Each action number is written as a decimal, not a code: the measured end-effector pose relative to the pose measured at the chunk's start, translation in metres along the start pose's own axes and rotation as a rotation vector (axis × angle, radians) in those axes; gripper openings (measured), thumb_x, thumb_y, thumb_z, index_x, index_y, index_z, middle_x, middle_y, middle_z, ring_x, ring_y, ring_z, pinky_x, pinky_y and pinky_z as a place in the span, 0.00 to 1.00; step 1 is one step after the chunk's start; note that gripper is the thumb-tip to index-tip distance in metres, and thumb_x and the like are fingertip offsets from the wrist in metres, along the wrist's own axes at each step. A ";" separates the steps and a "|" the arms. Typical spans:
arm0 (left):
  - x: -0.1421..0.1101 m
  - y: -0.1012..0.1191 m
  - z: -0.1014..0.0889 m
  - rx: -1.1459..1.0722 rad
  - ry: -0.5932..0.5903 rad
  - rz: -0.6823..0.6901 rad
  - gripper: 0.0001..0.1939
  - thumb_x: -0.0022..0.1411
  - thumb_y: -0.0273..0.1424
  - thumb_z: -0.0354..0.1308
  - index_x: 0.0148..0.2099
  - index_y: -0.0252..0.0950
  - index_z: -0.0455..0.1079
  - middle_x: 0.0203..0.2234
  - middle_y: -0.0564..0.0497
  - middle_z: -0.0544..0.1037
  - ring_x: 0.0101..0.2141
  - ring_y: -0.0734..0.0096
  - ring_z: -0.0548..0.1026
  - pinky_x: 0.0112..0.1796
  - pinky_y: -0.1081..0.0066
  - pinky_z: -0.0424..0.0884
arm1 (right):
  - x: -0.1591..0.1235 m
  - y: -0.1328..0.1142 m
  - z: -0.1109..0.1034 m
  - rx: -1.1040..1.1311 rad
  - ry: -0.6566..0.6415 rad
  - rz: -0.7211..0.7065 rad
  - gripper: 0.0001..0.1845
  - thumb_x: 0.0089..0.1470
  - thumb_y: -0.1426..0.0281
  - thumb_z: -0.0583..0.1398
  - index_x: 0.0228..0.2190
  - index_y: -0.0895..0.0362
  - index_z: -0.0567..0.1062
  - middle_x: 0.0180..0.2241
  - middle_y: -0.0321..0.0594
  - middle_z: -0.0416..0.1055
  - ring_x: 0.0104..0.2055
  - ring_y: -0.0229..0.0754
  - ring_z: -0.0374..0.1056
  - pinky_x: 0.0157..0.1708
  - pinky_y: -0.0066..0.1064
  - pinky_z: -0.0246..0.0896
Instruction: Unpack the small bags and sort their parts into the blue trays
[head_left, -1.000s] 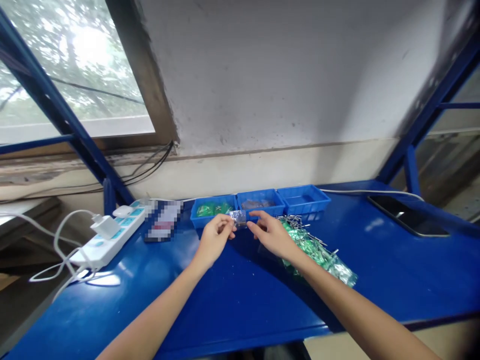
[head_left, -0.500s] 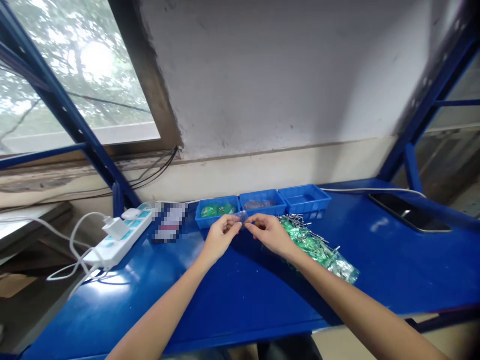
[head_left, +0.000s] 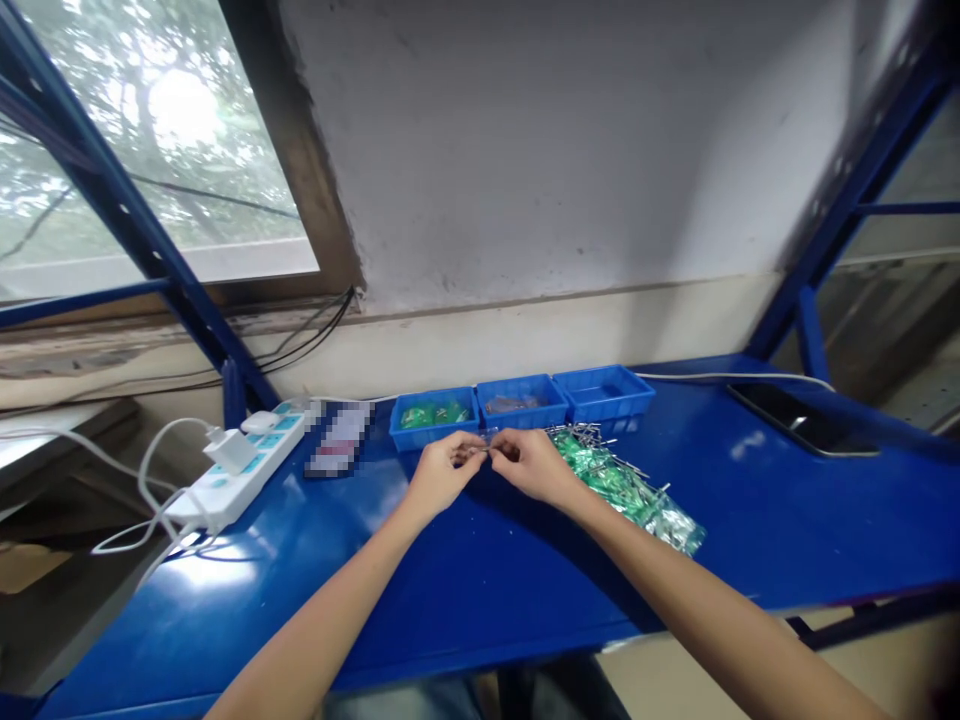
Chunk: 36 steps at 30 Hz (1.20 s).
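Over the blue table (head_left: 450, 600), the fingertips of my left hand (head_left: 444, 474) and my right hand (head_left: 534, 464) almost meet. Both hands are closed in a pinch. A small clear plastic bag (head_left: 490, 433) shows between them, mostly hidden by the fingers. Whether something lies inside it I cannot tell. To the right of my right hand, partly behind my forearm, is a pile of green plastic packets (head_left: 600, 470) with thin metal rods (head_left: 628, 466) on and around it.
Beyond my hands, three blue bins stand in a row: a left bin (head_left: 435, 438) with green packets, a middle bin (head_left: 541, 414) with clear bags, and a right bin (head_left: 613, 406). A white power strip (head_left: 217, 497) and a blurred-out item (head_left: 339, 440) lie left, a black phone (head_left: 799, 420) right.
My fingertips have drawn closer together, and less of the clear bag shows above them. The view has shifted slightly. The pile and bins look the same.
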<state>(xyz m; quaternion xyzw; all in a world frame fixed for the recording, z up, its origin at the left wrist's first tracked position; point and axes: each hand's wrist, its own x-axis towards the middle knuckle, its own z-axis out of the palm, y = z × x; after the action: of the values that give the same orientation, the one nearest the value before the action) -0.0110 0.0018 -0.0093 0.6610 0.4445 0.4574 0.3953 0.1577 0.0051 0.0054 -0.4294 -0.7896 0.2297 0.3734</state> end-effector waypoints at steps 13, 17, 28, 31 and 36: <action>-0.004 0.000 0.004 0.101 0.123 0.083 0.07 0.57 0.30 0.56 0.38 0.35 0.71 0.32 0.48 0.75 0.33 0.69 0.73 0.37 0.68 0.69 | -0.002 0.007 -0.008 0.571 -0.006 0.398 0.13 0.51 0.67 0.52 0.36 0.58 0.72 0.20 0.36 0.70 0.21 0.36 0.64 0.20 0.26 0.56; -0.010 0.006 0.009 0.355 0.159 0.380 0.07 0.60 0.26 0.53 0.36 0.38 0.73 0.34 0.49 0.68 0.37 0.70 0.70 0.41 0.67 0.68 | 0.000 0.001 -0.013 0.839 -0.013 0.477 0.16 0.45 0.59 0.61 0.32 0.59 0.71 0.20 0.34 0.69 0.21 0.34 0.64 0.22 0.26 0.57; -0.015 0.028 0.005 0.404 0.156 0.191 0.10 0.58 0.26 0.52 0.33 0.39 0.74 0.34 0.48 0.65 0.40 0.64 0.66 0.44 0.63 0.65 | -0.011 -0.009 -0.007 0.542 0.185 0.267 0.08 0.49 0.66 0.59 0.28 0.58 0.72 0.24 0.36 0.69 0.25 0.35 0.63 0.25 0.27 0.57; -0.015 0.029 0.007 0.128 0.088 -0.078 0.17 0.64 0.38 0.46 0.33 0.37 0.74 0.28 0.49 0.69 0.34 0.67 0.68 0.35 0.68 0.65 | -0.015 -0.015 -0.008 0.365 0.270 0.099 0.05 0.51 0.70 0.56 0.28 0.56 0.72 0.27 0.37 0.69 0.29 0.38 0.65 0.30 0.29 0.60; -0.014 0.026 0.014 -0.071 0.094 -0.186 0.14 0.60 0.41 0.53 0.32 0.35 0.70 0.24 0.52 0.71 0.27 0.72 0.69 0.28 0.73 0.63 | -0.019 -0.015 -0.004 0.129 0.319 -0.100 0.11 0.49 0.78 0.53 0.28 0.55 0.75 0.37 0.43 0.65 0.43 0.43 0.63 0.42 0.36 0.59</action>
<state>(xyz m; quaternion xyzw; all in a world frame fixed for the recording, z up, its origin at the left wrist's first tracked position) 0.0054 -0.0208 0.0078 0.5802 0.5054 0.4646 0.4382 0.1600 -0.0187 0.0107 -0.3956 -0.7244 0.1899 0.5316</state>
